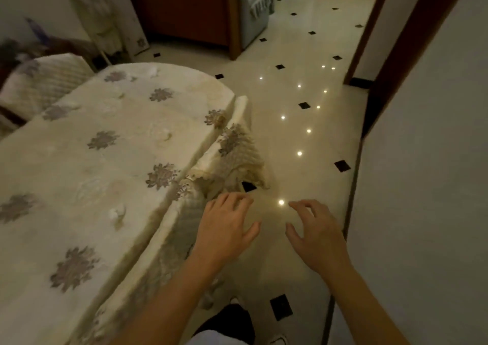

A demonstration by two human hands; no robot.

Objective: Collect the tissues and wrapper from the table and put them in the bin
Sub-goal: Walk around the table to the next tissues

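An oval table [87, 175] under a cream cloth with grey flower prints fills the left half of the view. Small crumpled white tissues lie on it: one near the front [116, 214], one in the middle [165, 135], one at the far end [153, 72]. I see no wrapper and no bin. My left hand [227, 228] hovers open just right of the table's edge, above the floor. My right hand [317, 235] is open too, a little further right. Both hands hold nothing.
A chair back [237, 144] with a matching cover leans against the table's right edge. Glossy beige floor tiles [295, 138] with black diamonds run ahead. A white wall [422, 186] and dark door frame stand on the right. A covered chair [39, 80] stands far left.
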